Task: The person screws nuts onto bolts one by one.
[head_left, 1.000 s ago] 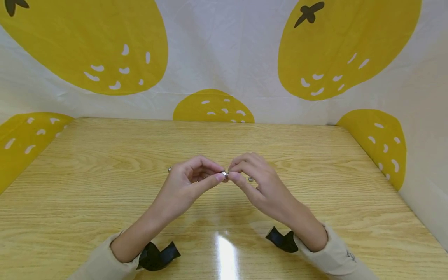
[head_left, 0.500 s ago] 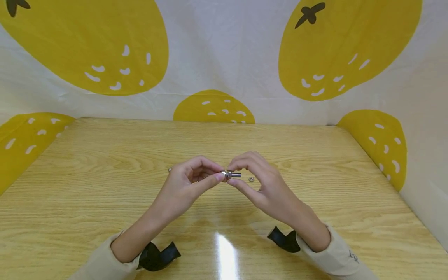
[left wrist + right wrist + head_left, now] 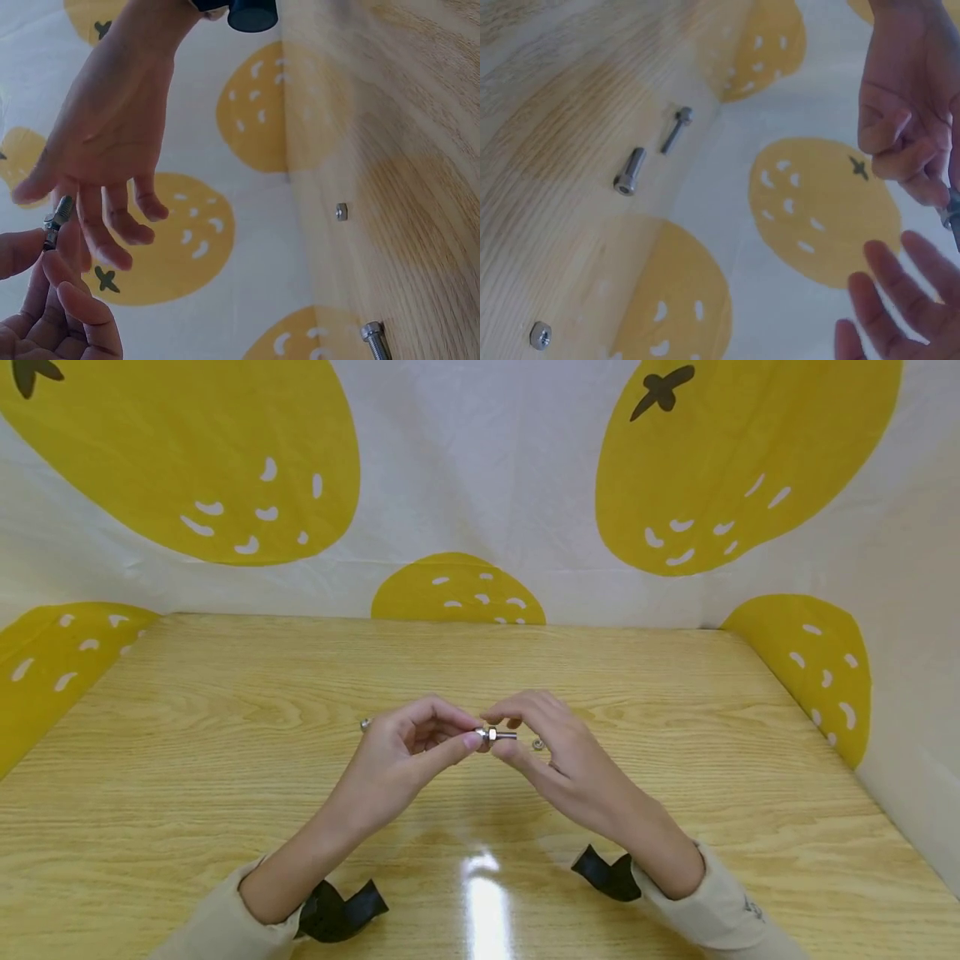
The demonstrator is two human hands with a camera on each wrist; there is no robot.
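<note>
My left hand (image 3: 397,752) pinches a metal bolt (image 3: 508,736) by its head end between thumb and fingertips, above the table. The bolt's shank points right, and a hex nut (image 3: 492,735) sits around it close to the left fingertips. My right hand (image 3: 551,747) hovers right at the nut, its thumb and fingers spread on either side of the shank. In the left wrist view the right hand's fingers (image 3: 116,214) hang loosely apart. The bolt and nut (image 3: 951,214) show only at the right edge of the right wrist view.
A loose nut (image 3: 538,744) lies on the wooden table (image 3: 225,810) near the right hand. Two more bolts, one thicker (image 3: 630,171) and one thinner (image 3: 677,129), lie on the tabletop. A white cloth (image 3: 480,485) with yellow fruit print stands behind and at the sides.
The right fingers first covered the shank, then drew back, uncovering it and the nut. Now they are spread a little off the nut. The left hand has stayed in place.
</note>
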